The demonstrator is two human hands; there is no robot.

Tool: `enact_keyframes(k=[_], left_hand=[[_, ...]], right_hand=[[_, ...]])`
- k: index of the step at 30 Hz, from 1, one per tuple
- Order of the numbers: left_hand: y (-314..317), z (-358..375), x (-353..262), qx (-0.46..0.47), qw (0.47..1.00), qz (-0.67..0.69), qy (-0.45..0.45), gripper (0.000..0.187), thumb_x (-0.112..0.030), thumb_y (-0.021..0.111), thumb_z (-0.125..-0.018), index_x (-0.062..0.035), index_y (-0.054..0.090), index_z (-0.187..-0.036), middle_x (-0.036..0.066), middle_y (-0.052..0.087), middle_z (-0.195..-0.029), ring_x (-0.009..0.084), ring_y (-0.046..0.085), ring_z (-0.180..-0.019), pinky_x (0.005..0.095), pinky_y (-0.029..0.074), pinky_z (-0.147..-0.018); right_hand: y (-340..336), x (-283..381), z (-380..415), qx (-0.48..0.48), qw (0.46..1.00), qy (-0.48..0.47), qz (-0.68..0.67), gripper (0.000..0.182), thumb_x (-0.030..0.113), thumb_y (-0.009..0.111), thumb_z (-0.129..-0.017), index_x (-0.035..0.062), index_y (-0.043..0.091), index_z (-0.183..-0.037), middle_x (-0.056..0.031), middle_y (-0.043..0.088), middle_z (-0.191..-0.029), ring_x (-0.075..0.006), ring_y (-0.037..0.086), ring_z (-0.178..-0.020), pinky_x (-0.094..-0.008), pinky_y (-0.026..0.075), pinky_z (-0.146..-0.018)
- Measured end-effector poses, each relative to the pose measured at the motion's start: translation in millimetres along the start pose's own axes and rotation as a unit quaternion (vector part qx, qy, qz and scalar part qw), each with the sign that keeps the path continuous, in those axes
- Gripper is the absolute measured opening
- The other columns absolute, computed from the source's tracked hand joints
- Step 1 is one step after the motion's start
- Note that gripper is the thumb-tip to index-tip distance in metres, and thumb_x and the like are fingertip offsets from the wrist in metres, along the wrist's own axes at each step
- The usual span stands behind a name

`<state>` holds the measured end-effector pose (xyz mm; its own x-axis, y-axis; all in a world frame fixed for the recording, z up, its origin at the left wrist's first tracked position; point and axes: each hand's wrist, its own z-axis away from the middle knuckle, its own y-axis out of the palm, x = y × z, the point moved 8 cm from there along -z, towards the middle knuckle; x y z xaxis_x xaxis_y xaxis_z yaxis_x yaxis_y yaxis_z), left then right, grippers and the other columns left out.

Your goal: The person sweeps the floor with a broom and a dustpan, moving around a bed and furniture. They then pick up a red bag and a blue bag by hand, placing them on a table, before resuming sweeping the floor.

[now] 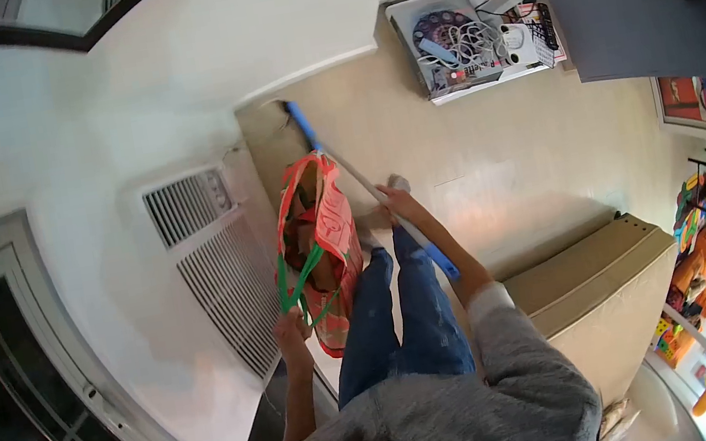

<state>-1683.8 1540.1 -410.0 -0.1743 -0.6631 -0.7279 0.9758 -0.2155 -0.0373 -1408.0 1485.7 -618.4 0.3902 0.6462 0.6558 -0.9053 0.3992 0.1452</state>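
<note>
My left hand [290, 326] is closed around the green handles [286, 288] of a red and white patterned shopping bag [335, 214]. The bag hangs beside my left leg with its mouth open, and brownish things show inside. In my right hand [403, 202] is the grey pole of a broom [354, 171], which slants in front of my legs. Its blue grip end [441, 260] lies near my right forearm. The blue head [302, 125] reaches the floor by the wall corner, beyond the bag; its bristles are hard to make out.
A vented wall unit [218, 270] stands close on the left, near a framed glass door [20, 393]. Ahead, an open box [480, 88] holds cables and small items. A large cardboard box [594, 284] is at my right. A grey cabinet [646, 26] stands farther right.
</note>
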Motion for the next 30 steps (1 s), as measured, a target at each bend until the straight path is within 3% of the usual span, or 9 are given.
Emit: enact_keyframes(k=[8, 11, 12, 19, 25, 26, 27, 29, 30], left_hand=[[57, -63, -54, -0.039, 0.995, 0.082, 0.031, 0.024, -0.019, 0.043, -0.077, -0.0083, 0.039, -0.056, -0.005, 0.025, -0.046, 0.0039, 0.023, -0.037, 0.0184, 0.021, -0.035], [69, -106, -107, -0.064, 0.99, 0.071, 0.102, 0.023, -0.017, 0.045, -0.075, -0.0076, 0.038, -0.056, -0.004, 0.026, -0.046, 0.0046, 0.024, -0.037, 0.0192, 0.023, -0.036], [72, -124, -120, -0.065, 0.986, 0.084, 0.126, 0.021, -0.016, 0.045, -0.075, -0.0067, 0.04, -0.057, -0.004, 0.026, -0.046, 0.0047, 0.024, -0.037, 0.0196, 0.024, -0.037], [77, -187, -142, -0.08, 0.983, 0.102, 0.13, 0.013, -0.015, 0.046, -0.073, -0.0037, 0.046, -0.066, -0.004, 0.026, -0.046, 0.0056, 0.023, -0.037, 0.022, 0.027, -0.039], [70, -220, -175, -0.085, 0.975, 0.13, 0.159, 0.013, -0.013, 0.048, -0.072, -0.0013, 0.048, -0.069, -0.003, 0.027, -0.046, 0.0066, 0.025, -0.037, 0.0215, 0.027, -0.038], [67, -225, -184, -0.107, 0.972, 0.122, 0.17, 0.013, -0.013, 0.048, -0.072, -0.0011, 0.048, -0.069, -0.002, 0.028, -0.046, 0.0067, 0.026, -0.037, 0.0217, 0.028, -0.038], [59, -227, -189, -0.13, 0.97, 0.107, 0.177, 0.013, -0.013, 0.049, -0.072, -0.0009, 0.048, -0.068, -0.002, 0.029, -0.046, 0.0068, 0.027, -0.037, 0.0218, 0.029, -0.038], [43, -235, -195, -0.17, 0.959, 0.105, 0.202, 0.012, -0.012, 0.049, -0.072, -0.0012, 0.048, -0.066, -0.002, 0.032, -0.047, 0.0074, 0.029, -0.037, 0.0222, 0.03, -0.038], [35, -242, -201, -0.188, 0.952, 0.106, 0.216, 0.012, -0.011, 0.049, -0.072, -0.0014, 0.048, -0.066, -0.001, 0.033, -0.047, 0.0076, 0.03, -0.038, 0.0224, 0.031, -0.037]], right_hand=[[-73, -83, 40, 0.011, 0.944, 0.0, -0.329, 0.045, 0.019, 0.044, -0.078, 0.0089, 0.027, -0.119, -0.0038, 0.05, -0.059, -0.0086, 0.043, -0.039, -0.0212, 0.036, -0.032], [-73, -46, 113, -0.184, 0.954, 0.057, -0.229, 0.044, 0.011, 0.041, -0.079, 0.0136, 0.027, -0.12, -0.0095, 0.052, -0.061, -0.0122, 0.043, -0.038, -0.0235, 0.036, -0.032], [-66, -18, 125, -0.175, 0.886, 0.058, -0.426, 0.044, 0.007, 0.041, -0.078, 0.0148, 0.029, -0.12, -0.0074, 0.049, -0.056, -0.0109, 0.042, -0.038, -0.0228, 0.034, -0.031], [-161, 104, -15, -0.167, 0.978, -0.109, -0.066, 0.043, 0.009, 0.042, -0.075, 0.0101, 0.032, -0.117, -0.0028, 0.044, -0.05, -0.0096, 0.041, -0.035, -0.0208, 0.035, -0.031], [-203, 82, -71, -0.095, 0.96, 0.013, -0.264, 0.031, 0.034, 0.047, -0.075, 0.003, 0.046, -0.08, 0.0018, 0.035, -0.045, -0.0069, 0.03, -0.03, -0.0187, 0.029, -0.03], [-199, 52, -64, -0.07, 0.958, 0.044, -0.275, 0.035, 0.022, 0.044, -0.077, 0.0129, 0.036, -0.11, -0.0007, 0.04, -0.049, -0.0106, 0.037, -0.034, -0.022, 0.034, -0.031], [-187, 51, -34, -0.116, 0.949, -0.018, -0.292, 0.049, 0.049, 0.045, -0.072, 0.0018, 0.043, -0.085, 0.0019, 0.034, -0.044, -0.0068, 0.029, -0.031, -0.019, 0.028, -0.029], [-165, -3, -4, -0.073, 0.937, 0.039, -0.341, 0.04, 0.045, 0.045, -0.074, 0.0071, 0.042, -0.087, 0.0021, 0.033, -0.044, -0.007, 0.03, -0.031, -0.0191, 0.027, -0.03], [-153, -22, 19, -0.05, 0.923, 0.115, -0.364, 0.054, 0.016, 0.043, -0.076, 0.0209, 0.017, -0.123, 0.001, 0.034, -0.046, -0.0091, 0.034, -0.033, -0.0224, 0.03, -0.029]])
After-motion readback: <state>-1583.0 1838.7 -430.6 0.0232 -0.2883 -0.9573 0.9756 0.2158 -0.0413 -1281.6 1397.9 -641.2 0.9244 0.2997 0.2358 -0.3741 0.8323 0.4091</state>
